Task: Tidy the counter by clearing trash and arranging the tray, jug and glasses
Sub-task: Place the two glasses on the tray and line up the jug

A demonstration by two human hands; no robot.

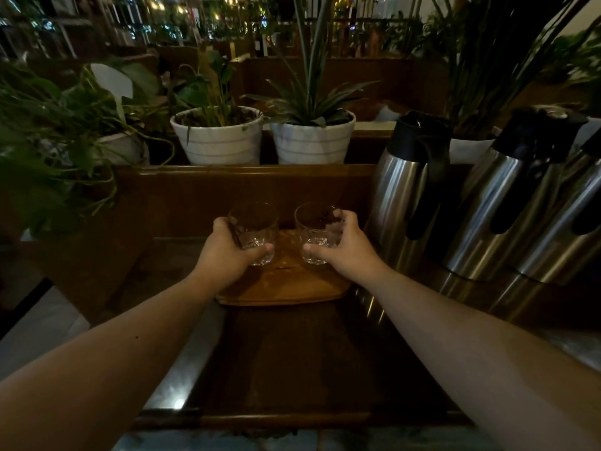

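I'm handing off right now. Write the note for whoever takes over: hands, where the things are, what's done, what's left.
Left hand: gripping the left glass.
Right hand: gripping the right glass.
Both glasses are upright, side by side and apart, over the far part of the wooden tray; whether their bases touch it is unclear.
Three steel jugs stand right of the tray, off it.
Done: no trash visible on the counter; glasses brought to the tray.
Left: release the glasses, then probably place a jug with the tray.

The left hand and right hand each grip a clear glass, left glass and right glass, over the wooden tray at the counter's far edge.
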